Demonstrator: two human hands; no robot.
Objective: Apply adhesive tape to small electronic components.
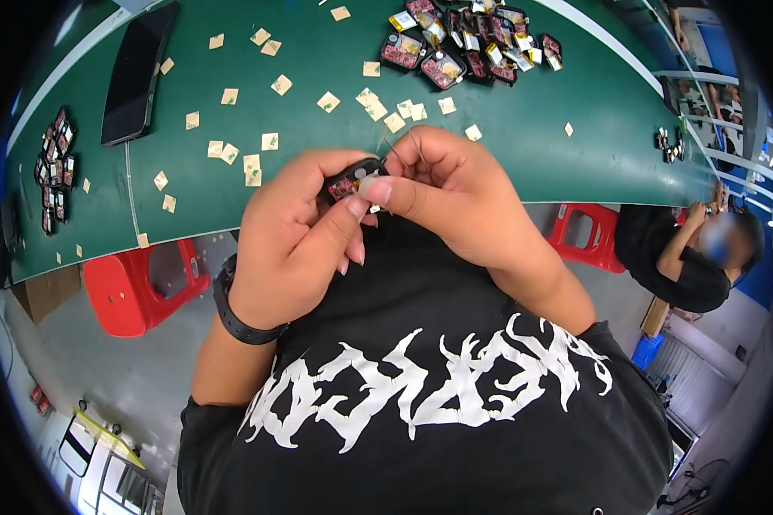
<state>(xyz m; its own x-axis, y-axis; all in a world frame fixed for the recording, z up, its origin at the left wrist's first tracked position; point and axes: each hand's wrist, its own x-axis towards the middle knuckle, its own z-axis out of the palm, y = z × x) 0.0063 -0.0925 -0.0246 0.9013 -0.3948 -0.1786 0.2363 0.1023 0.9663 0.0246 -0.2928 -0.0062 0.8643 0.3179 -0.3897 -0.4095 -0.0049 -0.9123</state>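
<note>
Close to the table's front edge, my left hand (296,232) is closed round a small black device case (340,188) whose open face shows a red circuit board. My left thumb presses on its lower side. My right hand (455,184) is closed in a pinch, its thumb touching the right end of the case. Two thin dark prongs, looking like tweezers (395,153), stick out from among my right fingers. What lies under both thumbs is hidden.
Small cream adhesive squares (328,102) lie scattered over the green table (301,43). Piles of similar open cases (442,69) sit at the far right and left. A black phone-like slab (140,77) lies far left. Red stools (116,296) stand below; another person (687,249) sits right.
</note>
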